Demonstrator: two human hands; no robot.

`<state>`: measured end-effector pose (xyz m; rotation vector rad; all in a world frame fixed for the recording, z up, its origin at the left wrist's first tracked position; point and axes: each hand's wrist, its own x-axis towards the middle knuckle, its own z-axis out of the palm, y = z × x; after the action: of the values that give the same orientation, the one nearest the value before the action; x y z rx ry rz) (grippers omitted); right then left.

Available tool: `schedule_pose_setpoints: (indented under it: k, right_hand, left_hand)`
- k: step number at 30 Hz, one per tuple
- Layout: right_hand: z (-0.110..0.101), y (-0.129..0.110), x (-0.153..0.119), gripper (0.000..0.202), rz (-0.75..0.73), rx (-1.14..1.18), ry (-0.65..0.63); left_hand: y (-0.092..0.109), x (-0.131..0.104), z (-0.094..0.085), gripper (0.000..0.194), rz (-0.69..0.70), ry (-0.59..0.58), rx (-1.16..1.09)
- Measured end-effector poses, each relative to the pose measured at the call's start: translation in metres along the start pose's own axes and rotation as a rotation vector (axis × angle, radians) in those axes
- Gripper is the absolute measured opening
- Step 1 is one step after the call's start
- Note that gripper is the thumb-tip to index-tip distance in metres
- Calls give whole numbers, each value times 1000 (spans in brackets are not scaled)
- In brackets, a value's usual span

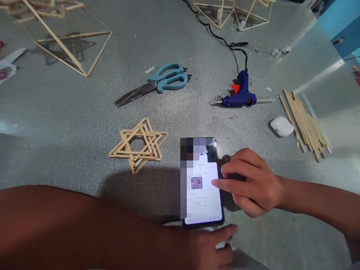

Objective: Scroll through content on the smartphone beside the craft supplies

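A phone (203,195) with a lit screen lies on the grey table, part of the picture blurred into blocks. My right hand (250,183) is at its right edge, index finger stretched to the screen and the other fingers loosely bent, holding nothing. Just below the phone's bottom edge is my left hand (213,247), its index finger extended rightward and the others bent; a small pale patch shows between them, which I cannot make out. My left forearm crosses the lower left. A flat star of thin wooden sticks (134,153) rests left of the phone.
Teal-handled scissors (168,79) lie beyond the star. To their right is a blue glue gun (239,98) with a black cord (213,33). A white earbud case (282,126) sits beside loose wooden sticks (305,122). Stick frames stand at far left (97,54) and far right (255,25).
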<state>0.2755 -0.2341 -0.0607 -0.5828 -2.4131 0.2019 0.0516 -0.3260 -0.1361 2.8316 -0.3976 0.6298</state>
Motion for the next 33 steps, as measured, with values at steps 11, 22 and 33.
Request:
schedule_pose_setpoints:
  k: [11, 22, 33]
  right_hand:
    - [2, 0, -1, 41, -115, 30, 13]
    - [0, 2, 1, 36, -207, 104, -50]
    - [0, 0, -2, 36, -11, -23, -105]
  left_hand:
    - [15, -10, 24, 3, -41, 1, -68]
    - [-1, 4, 4, 7, -9, 62, -35]
    - [-5, 7, -3, 16, -73, 145, -123]
